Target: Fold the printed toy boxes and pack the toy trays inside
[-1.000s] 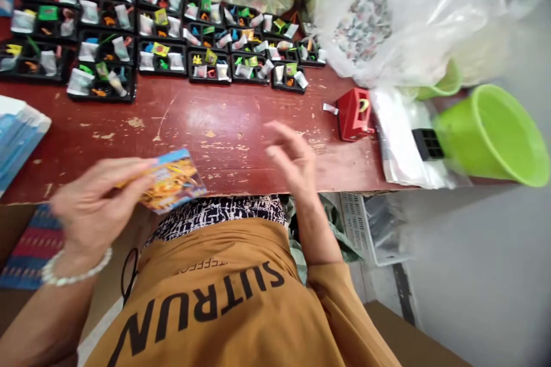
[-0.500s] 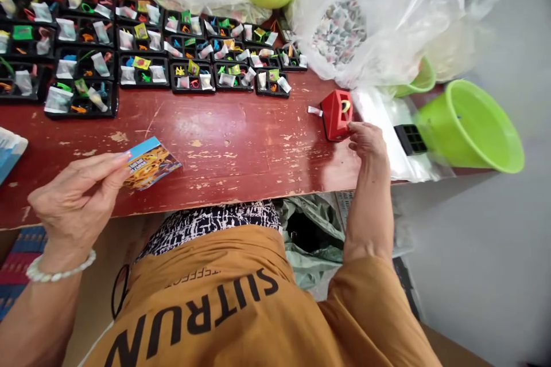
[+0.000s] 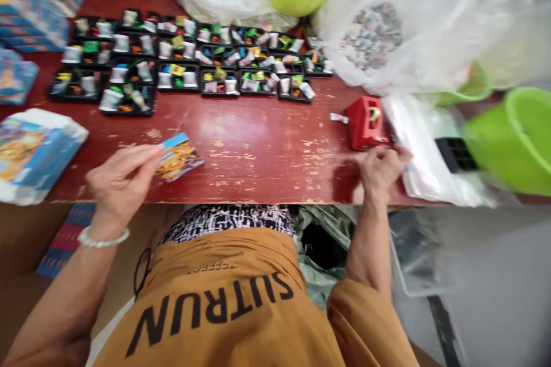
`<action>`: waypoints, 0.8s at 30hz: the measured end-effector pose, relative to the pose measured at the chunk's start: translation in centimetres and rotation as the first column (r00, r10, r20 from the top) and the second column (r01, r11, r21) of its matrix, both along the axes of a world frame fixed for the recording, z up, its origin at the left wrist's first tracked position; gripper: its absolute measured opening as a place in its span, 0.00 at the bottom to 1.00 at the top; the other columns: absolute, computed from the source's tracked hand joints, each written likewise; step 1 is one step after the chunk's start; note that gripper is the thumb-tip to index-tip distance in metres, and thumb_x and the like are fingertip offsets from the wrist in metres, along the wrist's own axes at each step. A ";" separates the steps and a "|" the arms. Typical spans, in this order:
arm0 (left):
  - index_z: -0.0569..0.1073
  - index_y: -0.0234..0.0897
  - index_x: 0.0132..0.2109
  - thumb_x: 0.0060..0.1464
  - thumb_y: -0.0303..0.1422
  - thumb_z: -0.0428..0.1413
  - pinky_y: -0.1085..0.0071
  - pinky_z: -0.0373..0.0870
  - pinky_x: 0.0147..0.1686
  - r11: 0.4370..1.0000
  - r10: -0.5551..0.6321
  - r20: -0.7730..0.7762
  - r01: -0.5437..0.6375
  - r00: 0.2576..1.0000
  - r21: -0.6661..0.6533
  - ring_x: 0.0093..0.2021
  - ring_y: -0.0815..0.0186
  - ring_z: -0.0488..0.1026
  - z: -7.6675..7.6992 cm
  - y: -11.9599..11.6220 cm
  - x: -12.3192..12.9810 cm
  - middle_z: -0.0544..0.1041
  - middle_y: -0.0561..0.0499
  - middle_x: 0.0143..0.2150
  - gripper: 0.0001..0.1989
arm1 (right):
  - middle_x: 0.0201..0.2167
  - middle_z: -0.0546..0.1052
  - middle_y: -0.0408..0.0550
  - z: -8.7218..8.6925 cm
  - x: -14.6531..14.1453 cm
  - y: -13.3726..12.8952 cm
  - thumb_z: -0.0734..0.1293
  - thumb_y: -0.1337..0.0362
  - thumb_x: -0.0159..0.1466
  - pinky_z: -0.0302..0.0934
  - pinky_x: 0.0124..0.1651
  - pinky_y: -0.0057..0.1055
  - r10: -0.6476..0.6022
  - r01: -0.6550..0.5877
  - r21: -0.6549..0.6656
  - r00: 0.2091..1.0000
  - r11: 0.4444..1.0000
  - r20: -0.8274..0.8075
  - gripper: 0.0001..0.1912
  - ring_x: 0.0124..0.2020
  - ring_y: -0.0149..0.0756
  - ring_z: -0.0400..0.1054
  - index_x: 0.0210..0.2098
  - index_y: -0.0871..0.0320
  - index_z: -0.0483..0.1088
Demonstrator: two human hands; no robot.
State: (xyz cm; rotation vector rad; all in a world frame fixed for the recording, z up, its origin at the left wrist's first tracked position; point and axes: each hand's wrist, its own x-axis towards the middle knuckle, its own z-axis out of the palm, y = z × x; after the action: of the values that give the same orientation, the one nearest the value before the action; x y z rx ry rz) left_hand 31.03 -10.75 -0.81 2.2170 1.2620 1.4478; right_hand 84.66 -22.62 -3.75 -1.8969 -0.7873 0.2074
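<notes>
My left hand point(image 3: 123, 180) pinches a small flat printed carton point(image 3: 177, 156) by its left end, above the table. The carton has a blue strip along the top and a yellow-brown picture. At the near end of a red tape dispenser point(image 3: 364, 123), my right hand point(image 3: 382, 169) is closed with its fingers drawn together. Whatever those fingers hold is too small or blurred to make out. A roll of tape shows inside the dispenser, and a small white sachet point(image 3: 339, 118) lies at its left side.
Rows of black trays point(image 3: 176, 77) filled with sachets and small coloured pieces line the back. Blue cartons point(image 3: 38, 152) stand at the left. A plastic bag of sachets point(image 3: 372, 37), clear plastic sheets point(image 3: 424, 166) and a green tub point(image 3: 512, 143) occupy the right side.
The view has shifted left, bringing more blue cartons into sight. My right hand has moved slightly toward the table's front edge beside the dispenser. My left hand still holds the carton.
</notes>
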 end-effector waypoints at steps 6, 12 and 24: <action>0.83 0.41 0.51 0.65 0.31 0.60 0.62 0.82 0.54 0.995 -0.035 -0.108 0.024 0.993 -0.101 0.49 0.61 0.84 0.6 0.1 0.6 0.87 0.49 0.50 0.11 | 0.30 0.78 0.44 2.6 -16.4 4.9 0.73 0.56 0.64 0.67 0.33 0.35 0.419 -0.402 0.203 0.907 0.893 -0.045 0.09 0.28 0.33 0.69 0.38 0.54 0.79; 0.75 0.39 0.62 0.64 0.31 0.60 0.68 0.83 0.50 0.995 0.011 -0.113 -0.023 0.994 -0.101 0.49 0.62 0.85 0.8 -0.7 1.1 0.86 0.48 0.52 0.20 | 0.29 0.79 0.39 4.2 -33.5 9.8 0.74 0.54 0.66 0.74 0.39 0.35 0.867 -0.761 0.416 0.422 0.497 -0.263 0.18 0.29 0.32 0.72 0.54 0.50 0.78; 0.76 0.48 0.63 0.70 0.26 0.51 0.68 0.83 0.46 0.991 -0.085 -0.302 0.112 0.950 0.074 0.49 0.63 0.85 -0.4 -0.8 0.5 0.84 0.47 0.54 0.20 | 0.27 0.78 0.38 2.9 -34.9 10.5 0.74 0.51 0.65 0.71 0.37 0.37 0.779 -0.713 0.317 0.544 0.625 -0.313 0.21 0.29 0.34 0.74 0.52 0.53 0.70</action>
State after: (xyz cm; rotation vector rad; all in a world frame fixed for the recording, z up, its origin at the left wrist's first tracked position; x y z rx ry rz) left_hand 31.53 -11.53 -1.20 2.5969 1.1666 1.1880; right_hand 49.72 -12.12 -0.87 -1.1711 -1.2308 1.0436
